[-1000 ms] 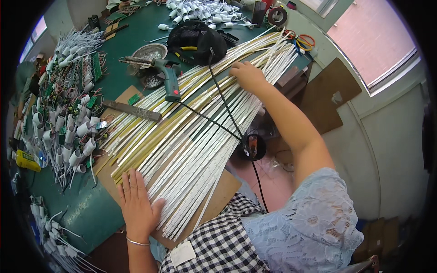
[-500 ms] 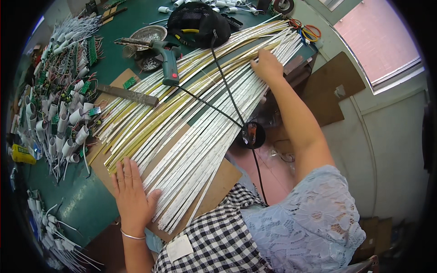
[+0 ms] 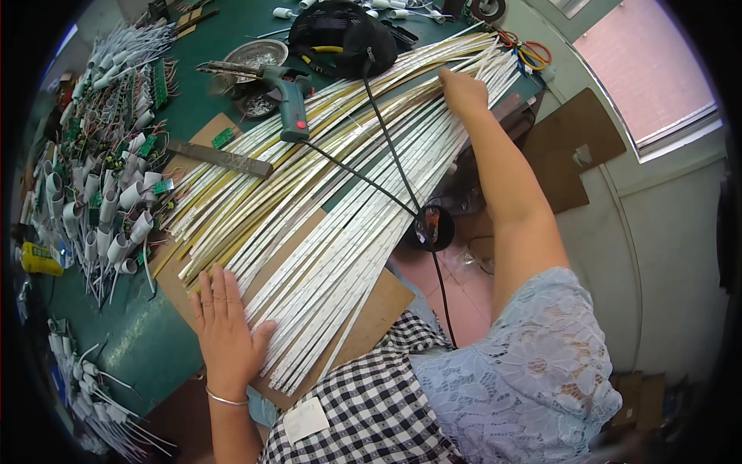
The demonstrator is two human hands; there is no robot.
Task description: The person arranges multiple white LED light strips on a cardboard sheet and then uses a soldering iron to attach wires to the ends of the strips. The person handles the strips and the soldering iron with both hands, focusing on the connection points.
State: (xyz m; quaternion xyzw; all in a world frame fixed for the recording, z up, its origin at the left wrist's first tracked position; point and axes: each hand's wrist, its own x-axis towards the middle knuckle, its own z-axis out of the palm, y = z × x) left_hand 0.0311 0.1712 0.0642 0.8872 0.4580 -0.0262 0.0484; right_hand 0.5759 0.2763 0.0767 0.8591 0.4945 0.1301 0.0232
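Long, narrow white and yellow strips (image 3: 309,255), probably LED strips, fan out in a loose bundle from the far right toward me. My left hand (image 3: 228,329) lies flat with its fingers outstretched, the tips touching the near ends of some strips on the left side of the bundle. At the far end, my right hand (image 3: 466,94) is closed over the strips, its fingers curled down; the fingertips are partly hidden. A brown board (image 3: 386,298) lies under the near ends. Across the strips rests a green soldering gun (image 3: 292,112) with a black cord.
A dark flat bar (image 3: 220,158) lies over the strips' left side. Piles of white lamp sockets with wires and circuit boards (image 3: 100,201) crowd the left. Behind stand a metal dish (image 3: 259,54) and a black mesh bag (image 3: 340,39). A black container (image 3: 430,228) sits by the table's edge.
My right hand has moved slightly farther away and to the right along the strips. Some yellow strips on the left of the bundle have shifted or turned. My left hand stays nearly still.
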